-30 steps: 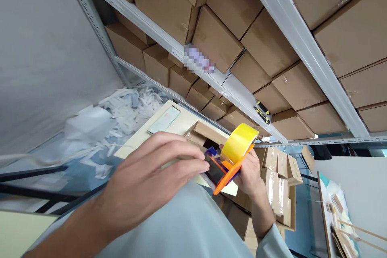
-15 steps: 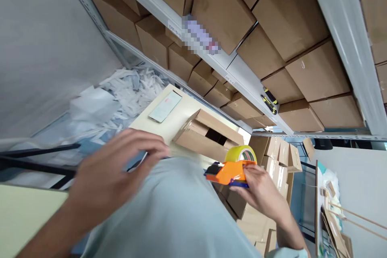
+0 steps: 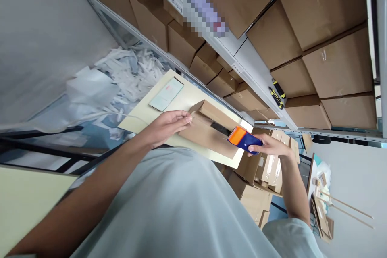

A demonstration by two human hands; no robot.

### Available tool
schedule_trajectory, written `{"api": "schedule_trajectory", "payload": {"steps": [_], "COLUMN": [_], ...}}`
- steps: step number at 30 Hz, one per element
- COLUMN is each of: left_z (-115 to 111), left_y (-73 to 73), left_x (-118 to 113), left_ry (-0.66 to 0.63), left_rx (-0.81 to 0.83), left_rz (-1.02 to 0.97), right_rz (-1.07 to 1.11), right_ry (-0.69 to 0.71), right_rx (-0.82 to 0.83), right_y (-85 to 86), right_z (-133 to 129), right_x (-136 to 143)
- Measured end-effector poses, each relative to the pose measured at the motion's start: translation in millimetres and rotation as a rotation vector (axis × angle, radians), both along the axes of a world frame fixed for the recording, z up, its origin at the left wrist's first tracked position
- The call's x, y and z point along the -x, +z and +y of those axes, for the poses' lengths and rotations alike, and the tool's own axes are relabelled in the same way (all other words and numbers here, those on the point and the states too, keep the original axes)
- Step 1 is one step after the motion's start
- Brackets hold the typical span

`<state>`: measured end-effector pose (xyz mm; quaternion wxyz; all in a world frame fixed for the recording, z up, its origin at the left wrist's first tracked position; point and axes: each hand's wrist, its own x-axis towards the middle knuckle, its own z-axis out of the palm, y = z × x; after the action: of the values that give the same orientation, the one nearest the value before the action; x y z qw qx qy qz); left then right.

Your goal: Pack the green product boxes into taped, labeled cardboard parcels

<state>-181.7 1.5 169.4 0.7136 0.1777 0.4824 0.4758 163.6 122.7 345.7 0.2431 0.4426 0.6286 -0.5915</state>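
Orange-and-blue tape dispenser (image 3: 245, 141) fills the right hand (image 3: 267, 145), at four o'clock on the box (image 3: 208, 137); the left hand (image 3: 166, 127), grip narrow, is at nine. The box lies on the worktop (image 3: 190, 91).

The table (image 3: 188, 93) bears one carton (image 3: 208, 139) and one pale green box (image 3: 166, 94). One tape dispenser (image 3: 245, 141), two cutters (image 3: 276, 98) and two thin sticks (image 3: 350, 205) show.

Your tape dispenser (image 3: 244, 140) is orange and deep blue — left of it, the carton (image 3: 208, 133) is plain brown, and the tabletop (image 3: 184, 88) beneath that carton pale cream-yellow.
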Motion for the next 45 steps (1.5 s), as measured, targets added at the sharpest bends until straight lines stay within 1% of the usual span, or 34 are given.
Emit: {"api": "schedule_trajectory", "payload": {"steps": [3,6,9,11,14,17,20,24,28,32,36,41,45], "left_z": [7.3,12.1,14.6,15.8,18.0,20.7,22.5,23.8,25.8,27.2,25.3,17.9,14.1], "left_y": [-11.9,-22.0,-29.4,-32.1,-32.8,-32.2,-32.3,-33.6,-35.6,-38.6,-41.9,-47.9,-60.6], "left_x": [3.8,9.1,12.6,14.7,19.2,23.7,25.9,24.8,23.7,25.2,27.4,29.6,31.2], "left_ry": [0.015,-0.011,-0.018,-0.021,-0.038,-0.059,-0.077,-0.079,-0.094,-0.101,-0.101,-0.097,-0.108], "left_rx": [0.018,0.031,0.064,0.093,0.127,0.142,0.128,0.098,0.098,0.113,0.137,0.156,0.169], "left_rz": [-0.059,-0.09,-0.102,-0.11,-0.13,-0.159,-0.178,-0.166,-0.162,-0.149,-0.158,-0.128,-0.056], "right_rz": [0.017,0.037,0.039,0.028,0.019,0.029,0.052,0.061,0.042,-0.002,0.0,0.017,0.008], "right_ry": [-0.06,-0.093,-0.126,-0.132,-0.11,-0.106,-0.137,-0.137,-0.153,-0.21,-0.202,-0.153,-0.151], "right_rx": [0.084,0.119,0.159,0.187,0.208,0.218,0.232,0.26,0.28,0.271,0.277,0.251,0.237], "right_y": [-18.4,-42.3,-64.6,-73.0,-72.8,-63.3,-53.4,-48.5,-54.3,-67.6,-78.6,-82.5,-83.8], "right_z": [7.2,13.8,20.2,22.9,23.0,19.8,17.5,17.3,13.2,4.3,-3.4,-11.0,-16.0], "right_x": [1.3,1.4,1.6,2.7,5.8,9.3,12.1,14.0,13.5,14.3,17.0,18.7,21.4]}}
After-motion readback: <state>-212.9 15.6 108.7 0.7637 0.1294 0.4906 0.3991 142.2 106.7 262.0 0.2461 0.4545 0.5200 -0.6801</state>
